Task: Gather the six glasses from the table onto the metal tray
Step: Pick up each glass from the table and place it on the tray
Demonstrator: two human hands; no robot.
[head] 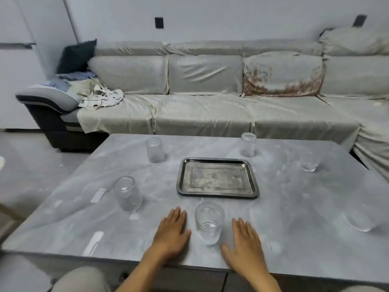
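A bare metal tray point(218, 178) lies in the middle of the grey marble table point(84, 207). Several clear glasses stand around it: one near the front edge point(208, 222), one at the left point(127, 194), one at the back left point(155, 150), one at the back point(248, 144), one at the right point(308, 162) and one at the far right front point(357, 220). My left hand point(173, 233) and my right hand point(244, 244) rest flat on the table, one on each side of the front glass, touching nothing else.
A long sofa point(210, 102) under a pale cover runs behind the table and wraps round on the right. Crumpled clothes point(99, 95) lie on its left end. My knees show below the table's front edge.
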